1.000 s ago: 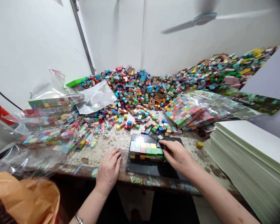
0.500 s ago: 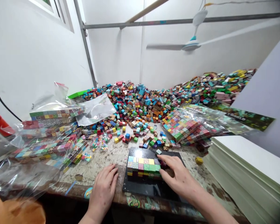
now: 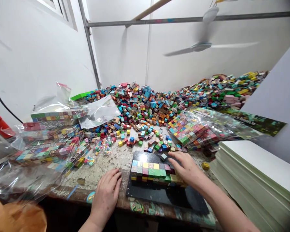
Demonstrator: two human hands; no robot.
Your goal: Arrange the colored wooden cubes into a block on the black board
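Rows of small colourful cubes (image 3: 148, 170) stand packed together on a black board (image 3: 154, 192) near the table's front edge. My right hand (image 3: 186, 166) is over the right end of these rows, its fingers apart and pointing left, partly hiding the cubes there. Just left of its fingertips a single pale green cube (image 3: 163, 157) lies on the board, behind the rows. My left hand (image 3: 108, 187) lies flat on the table, left of the board, with nothing in it.
A large heap of loose cubes (image 3: 145, 103) spans the back. Bagged cube blocks (image 3: 48, 153) lie at left, more wrapped blocks (image 3: 188, 129) at right. Thick white sheets (image 3: 253, 170) are stacked at right. A yellow cube (image 3: 205, 166) sits near them.
My right hand has shifted right and slightly up, uncovering more cubes at the rows' right end. My left hand has stayed in place.
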